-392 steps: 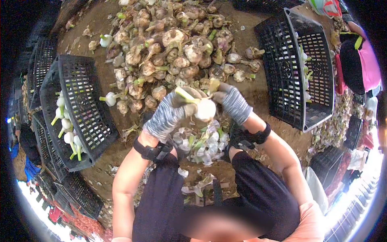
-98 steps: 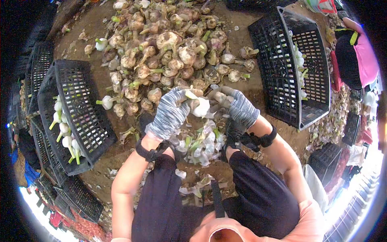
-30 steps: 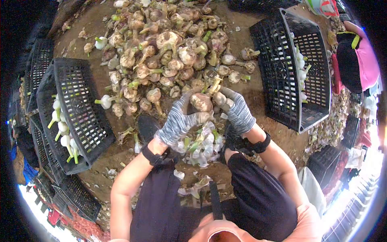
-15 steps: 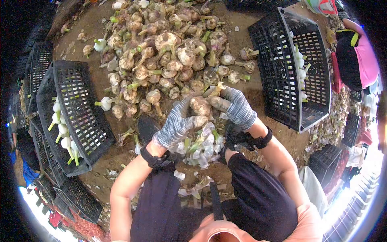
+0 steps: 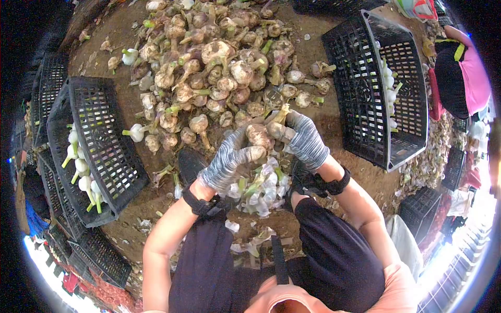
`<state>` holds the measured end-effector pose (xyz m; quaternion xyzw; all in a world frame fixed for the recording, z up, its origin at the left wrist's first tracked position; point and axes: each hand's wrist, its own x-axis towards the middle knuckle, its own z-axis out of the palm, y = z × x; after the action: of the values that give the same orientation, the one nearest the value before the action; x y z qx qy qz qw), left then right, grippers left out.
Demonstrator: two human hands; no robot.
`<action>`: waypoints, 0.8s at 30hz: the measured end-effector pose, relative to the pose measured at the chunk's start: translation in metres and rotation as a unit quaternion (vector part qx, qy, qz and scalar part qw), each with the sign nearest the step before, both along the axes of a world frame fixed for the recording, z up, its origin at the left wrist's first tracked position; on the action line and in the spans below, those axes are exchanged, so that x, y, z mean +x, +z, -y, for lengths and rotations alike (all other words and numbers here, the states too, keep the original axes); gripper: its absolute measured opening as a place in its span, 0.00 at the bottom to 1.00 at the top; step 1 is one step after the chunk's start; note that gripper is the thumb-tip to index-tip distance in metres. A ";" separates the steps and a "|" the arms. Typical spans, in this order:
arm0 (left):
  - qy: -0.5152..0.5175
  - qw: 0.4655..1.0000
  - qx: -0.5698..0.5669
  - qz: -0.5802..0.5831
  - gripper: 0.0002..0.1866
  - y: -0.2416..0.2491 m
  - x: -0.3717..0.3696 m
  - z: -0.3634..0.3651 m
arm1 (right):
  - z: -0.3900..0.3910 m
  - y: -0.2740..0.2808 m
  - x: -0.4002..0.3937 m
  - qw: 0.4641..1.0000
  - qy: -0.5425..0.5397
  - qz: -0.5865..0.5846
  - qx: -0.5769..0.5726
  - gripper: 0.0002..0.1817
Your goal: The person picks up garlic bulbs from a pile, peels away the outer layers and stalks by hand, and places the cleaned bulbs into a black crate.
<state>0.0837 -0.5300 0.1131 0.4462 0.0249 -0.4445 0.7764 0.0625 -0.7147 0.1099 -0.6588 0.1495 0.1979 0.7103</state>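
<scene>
My left hand [image 5: 225,160], in a grey knitted glove, is closed around a dirt-brown garlic bulb [image 5: 259,135]. My right hand [image 5: 308,142], gloved alike, is closed beside it, its fingers and thumb gripping a garlic bulb with a pale stem [image 5: 282,113] that points up. Where the two hands meet, fingers partly hide the garlic. Beneath them, between my shoes, lies a small heap of white peeled skins and cleaned garlic [image 5: 259,190]. Just beyond my hands rises a large pile of unpeeled garlic [image 5: 214,78].
A black plastic crate [image 5: 107,141] holding white garlic leans at the left. Another black crate [image 5: 360,88], also with white garlic, stands at the right. Loose skins litter the dirt floor [image 5: 156,240]. A person in pink [image 5: 472,73] is at the far right.
Both hands stay over the same spot. The right hand has shifted slightly, and the garlic between the hands has turned a little.
</scene>
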 end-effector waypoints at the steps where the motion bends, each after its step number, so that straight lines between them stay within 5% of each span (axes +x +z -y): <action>1: -0.001 1.000 0.000 0.000 0.37 -0.002 -0.001 -0.002 | 0.001 0.000 0.000 1.000 -0.001 0.000 0.000 0.15; 7: -0.039 0.999 -0.014 -0.035 0.39 -0.003 0.002 -0.005 | 0.011 0.001 0.000 0.995 0.024 -0.078 0.055 0.16; 14: 0.025 0.953 0.167 0.250 0.47 -0.014 -0.004 0.003 | -0.001 -0.004 -0.001 0.999 -0.020 -0.034 0.006 0.15; 19: 0.063 0.985 0.121 0.103 0.40 -0.016 0.000 -0.001 | -0.011 -0.003 -0.006 0.997 -0.057 -0.033 0.031 0.16; 24: 0.095 0.953 0.215 -0.190 0.30 -0.007 0.005 0.005 | -0.014 -0.026 -0.017 0.967 0.025 0.149 -0.207 0.13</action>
<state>0.0886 -0.5354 0.1062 0.5051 0.3096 -0.4292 0.6818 0.0453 -0.7003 0.0834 -0.8171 0.0629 0.0802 0.5674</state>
